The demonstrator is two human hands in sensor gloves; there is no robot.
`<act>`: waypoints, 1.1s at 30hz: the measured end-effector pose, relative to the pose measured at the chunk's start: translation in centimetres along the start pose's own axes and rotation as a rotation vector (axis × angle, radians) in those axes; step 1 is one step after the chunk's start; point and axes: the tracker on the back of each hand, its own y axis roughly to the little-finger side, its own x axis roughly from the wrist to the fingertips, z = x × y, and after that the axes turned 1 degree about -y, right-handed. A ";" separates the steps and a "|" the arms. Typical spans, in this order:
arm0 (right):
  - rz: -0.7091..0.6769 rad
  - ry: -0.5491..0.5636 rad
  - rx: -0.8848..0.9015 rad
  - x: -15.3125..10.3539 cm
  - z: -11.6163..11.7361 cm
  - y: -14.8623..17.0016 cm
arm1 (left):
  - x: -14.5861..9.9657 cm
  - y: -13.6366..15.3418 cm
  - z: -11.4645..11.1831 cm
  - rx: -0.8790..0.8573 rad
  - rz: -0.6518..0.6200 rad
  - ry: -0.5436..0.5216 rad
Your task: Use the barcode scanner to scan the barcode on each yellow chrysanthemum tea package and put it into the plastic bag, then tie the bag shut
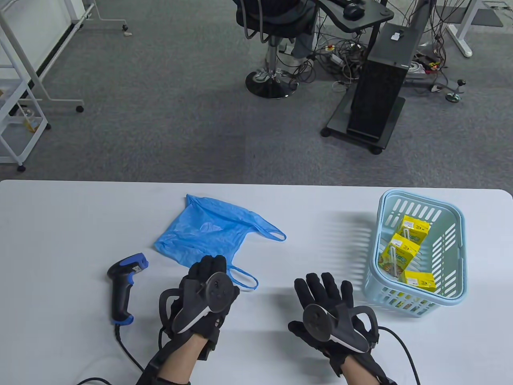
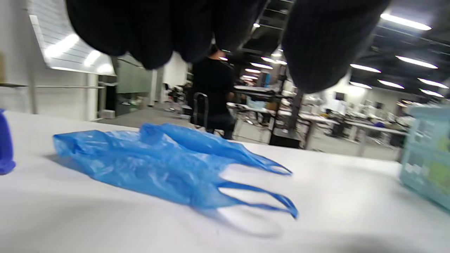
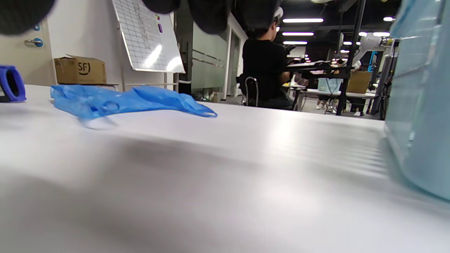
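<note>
Nothing is looking scanned or bagged yet. Both hands are hovering with nothing in them: the left hand (image 1: 208, 290) loosely curled, the right hand (image 1: 326, 306) spread flat. The plastic bag (image 1: 212, 232) is lying flat just beyond the left hand, the barcode scanner (image 1: 124, 286) to its left. Three tea packages (image 1: 400, 250) are sitting in the basket (image 1: 419, 304) right of the right hand.

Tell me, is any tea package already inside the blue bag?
No. The bag lies flat, and three packages are in the basket.
</note>
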 end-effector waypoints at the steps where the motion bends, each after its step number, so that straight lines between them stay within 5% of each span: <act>1: 0.000 -0.001 -0.001 0.0 0.0 0.0 | 0.5 0.0 -0.1 0.009 0.019 -0.003; 10: 0.003 -0.039 0.007 0.2 0.5 -0.1 | 8.5 -0.8 -4.3 0.303 0.216 0.104; 19: 0.018 -0.097 0.025 0.4 1.5 0.1 | 12.5 -0.5 -9.2 0.295 0.272 0.274; 22: 0.025 -0.105 0.030 0.4 1.7 0.2 | 12.9 0.4 -11.0 0.300 0.313 0.344; 27: 0.026 -0.120 0.035 0.6 1.9 0.1 | 12.2 1.3 -11.3 0.296 0.291 0.191; 33: 0.024 -0.125 0.016 0.4 1.9 0.1 | 11.1 2.4 -10.4 0.188 0.263 0.185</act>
